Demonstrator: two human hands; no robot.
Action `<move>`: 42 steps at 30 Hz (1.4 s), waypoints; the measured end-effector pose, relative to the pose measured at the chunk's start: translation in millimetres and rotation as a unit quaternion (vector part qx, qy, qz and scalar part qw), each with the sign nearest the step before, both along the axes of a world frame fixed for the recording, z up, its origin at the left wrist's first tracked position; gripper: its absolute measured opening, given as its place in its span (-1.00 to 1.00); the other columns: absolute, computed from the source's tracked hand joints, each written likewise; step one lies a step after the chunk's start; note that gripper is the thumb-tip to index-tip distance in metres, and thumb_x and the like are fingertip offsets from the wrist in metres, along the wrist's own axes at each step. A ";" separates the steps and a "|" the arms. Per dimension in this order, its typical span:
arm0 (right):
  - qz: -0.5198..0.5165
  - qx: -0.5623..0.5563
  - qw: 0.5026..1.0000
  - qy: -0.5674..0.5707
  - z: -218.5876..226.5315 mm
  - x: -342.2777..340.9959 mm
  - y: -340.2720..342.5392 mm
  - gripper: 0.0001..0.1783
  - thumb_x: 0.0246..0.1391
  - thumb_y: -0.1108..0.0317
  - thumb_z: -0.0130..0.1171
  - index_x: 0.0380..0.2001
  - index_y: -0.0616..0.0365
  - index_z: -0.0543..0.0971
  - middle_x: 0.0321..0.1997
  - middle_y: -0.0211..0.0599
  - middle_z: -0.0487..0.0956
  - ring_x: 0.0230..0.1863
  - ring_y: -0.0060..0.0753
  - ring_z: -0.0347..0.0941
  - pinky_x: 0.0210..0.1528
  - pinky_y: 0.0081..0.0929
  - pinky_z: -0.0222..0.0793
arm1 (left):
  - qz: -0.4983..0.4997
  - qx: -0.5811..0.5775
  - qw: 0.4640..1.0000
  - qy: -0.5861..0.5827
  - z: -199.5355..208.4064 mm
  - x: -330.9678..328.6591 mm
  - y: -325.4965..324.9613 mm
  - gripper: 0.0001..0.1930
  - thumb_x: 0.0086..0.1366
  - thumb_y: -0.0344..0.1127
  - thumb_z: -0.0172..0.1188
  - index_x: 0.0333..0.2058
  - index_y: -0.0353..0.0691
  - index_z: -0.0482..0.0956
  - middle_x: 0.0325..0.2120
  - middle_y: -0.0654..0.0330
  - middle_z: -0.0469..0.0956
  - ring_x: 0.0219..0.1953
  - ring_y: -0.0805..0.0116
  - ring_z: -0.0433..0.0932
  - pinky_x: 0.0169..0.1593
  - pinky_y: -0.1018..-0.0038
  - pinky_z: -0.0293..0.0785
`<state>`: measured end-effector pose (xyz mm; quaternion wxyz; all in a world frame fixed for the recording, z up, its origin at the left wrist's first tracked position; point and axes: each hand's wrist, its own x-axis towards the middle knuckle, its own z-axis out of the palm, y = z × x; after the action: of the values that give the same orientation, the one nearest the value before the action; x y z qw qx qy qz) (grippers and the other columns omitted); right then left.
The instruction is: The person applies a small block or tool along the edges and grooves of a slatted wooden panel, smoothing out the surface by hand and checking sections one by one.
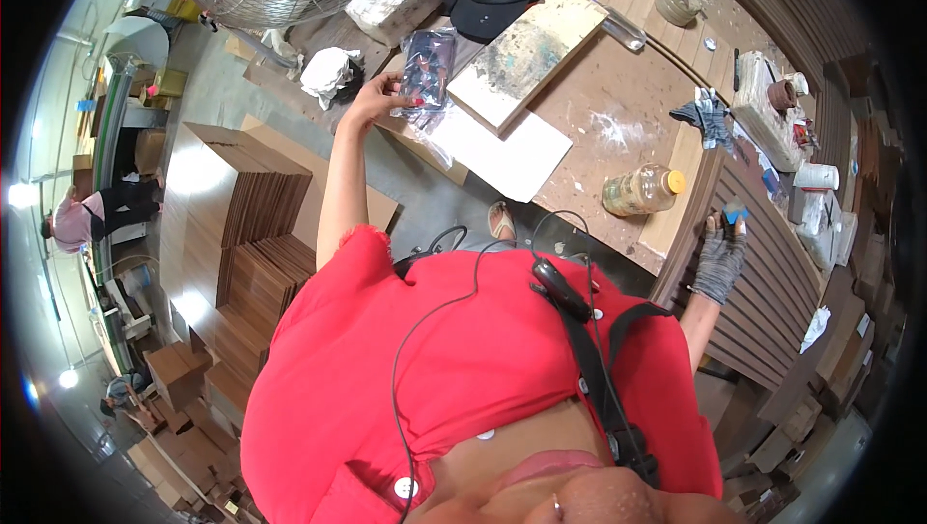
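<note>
While lettering marks a cap [494,4], left hand [375,101] touches phone [435,60] — grip unclear — right hand [720,258] pinching blue piece [736,209].

Left of our left hand [379,99], we see grey floor [214,70], then a pale wall [50,104] and glowing lamps [24,196]; a white-smeared brown worktable [577,107] spreads toward our right hand [719,258].

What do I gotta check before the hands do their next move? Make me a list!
1. Left hand touching the dark, flat item in clear plastic: ok.
2. Both hands gloved: not ok; only the right hand wears one.
3. Spare glove in sight: ok, lying unworn near the slatted panel.
4. Bottle capped: ok, yellow cap on.
5. Right hand's grip on the small blue piece firm: cannot tell.
</note>
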<state>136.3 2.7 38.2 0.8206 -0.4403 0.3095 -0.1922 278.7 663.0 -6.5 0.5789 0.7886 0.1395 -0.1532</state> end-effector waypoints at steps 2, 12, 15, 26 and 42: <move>-0.006 -0.011 1.000 0.007 -0.8 0.8 1.2 -0.59 0.21 0.25 0.20 0.01 0.32 0.52 0.00 -0.05 0.56 -0.04 -0.12 0.52 0.12 -0.21 0.51 | -0.001 -0.004 1.000 0.004 0.3 1.7 -0.2 -0.45 -0.01 -0.44 0.46 0.01 -0.37 0.53 -0.27 0.33 0.50 -0.23 0.52 0.46 -0.16 0.57 0.41; -0.029 -0.009 0.999 0.015 -6.9 1.1 4.5 -0.60 0.20 0.27 0.19 0.04 0.26 0.51 0.03 0.01 0.53 0.01 -0.05 0.50 0.15 -0.20 0.51 | 0.057 0.215 0.967 0.127 5.2 42.4 -10.1 -0.28 -0.08 0.40 0.36 -0.47 -0.31 0.65 -0.59 0.18 0.59 -0.56 0.42 0.53 -0.45 0.48 0.40; -0.035 -0.018 0.999 0.017 -9.9 -1.8 5.0 -0.59 0.19 0.29 0.19 0.06 0.26 0.51 0.05 0.05 0.51 0.03 -0.01 0.49 0.18 -0.19 0.50 | 0.012 0.346 0.923 0.166 5.3 55.8 -19.4 -0.12 -0.15 0.62 0.17 -0.52 -0.30 0.72 -0.45 0.09 0.70 -0.28 0.22 0.70 -0.16 0.38 0.54; -0.055 0.009 0.998 0.018 -9.3 -4.5 7.0 -0.60 0.17 0.33 0.21 0.05 0.28 0.51 0.06 0.11 0.47 0.06 0.01 0.46 0.16 -0.21 0.52 | 0.044 0.141 0.971 0.188 3.3 54.3 -7.3 -0.35 0.04 0.33 0.33 -0.44 -0.30 0.61 -0.62 0.23 0.52 -0.59 0.44 0.43 -0.53 0.44 0.27; -0.045 0.019 0.999 0.012 -11.1 2.7 2.9 -0.61 0.22 0.30 0.15 0.06 0.25 0.51 0.06 0.06 0.50 0.04 0.02 0.47 0.18 -0.17 0.48 | 0.007 0.122 0.988 0.097 -14.6 40.4 6.4 -0.49 -0.15 -0.10 0.64 -0.45 -0.17 0.44 -0.64 0.31 0.54 -0.67 0.61 0.37 -0.62 0.63 0.23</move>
<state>138.9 5.6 27.1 0.8156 -0.4131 0.3418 -0.2176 319.1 669.4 -21.1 0.4630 0.8339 0.2178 -0.2068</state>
